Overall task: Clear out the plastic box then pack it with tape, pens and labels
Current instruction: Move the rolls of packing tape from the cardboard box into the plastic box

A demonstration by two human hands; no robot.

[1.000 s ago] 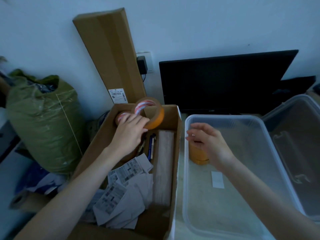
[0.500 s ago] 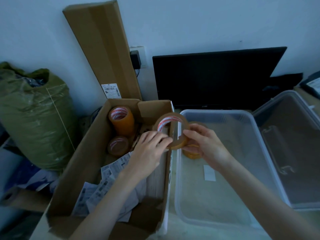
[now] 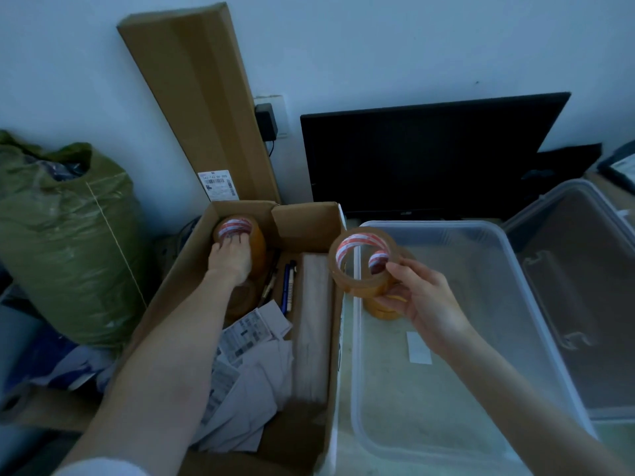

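My right hand (image 3: 424, 300) grips a brown tape roll (image 3: 357, 262) on edge over the left rim of the clear plastic box (image 3: 536, 324). Under it, an orange tape roll (image 3: 381, 309) stands on the box floor beside a small white label (image 3: 418, 352). My left hand (image 3: 231, 258) reaches into the cardboard box (image 3: 309, 218) and its fingers lie on top of a stack of tape rolls (image 3: 240, 231) at the back. Pens (image 3: 288, 286), printed labels (image 3: 247, 334) and a long wrapped packet (image 3: 313, 324) lie in the cardboard box.
The plastic box's lid (image 3: 584, 290) lies to the right. A black monitor (image 3: 429, 159) stands behind, a tall carton (image 3: 202, 104) leans on the wall by a socket (image 3: 268, 120), and a green sack (image 3: 62, 235) sits at left.
The left hand passed the brown tape roll to the right hand, then went back into the cardboard box onto the tape stack. The right hand carries the roll over the plastic box.
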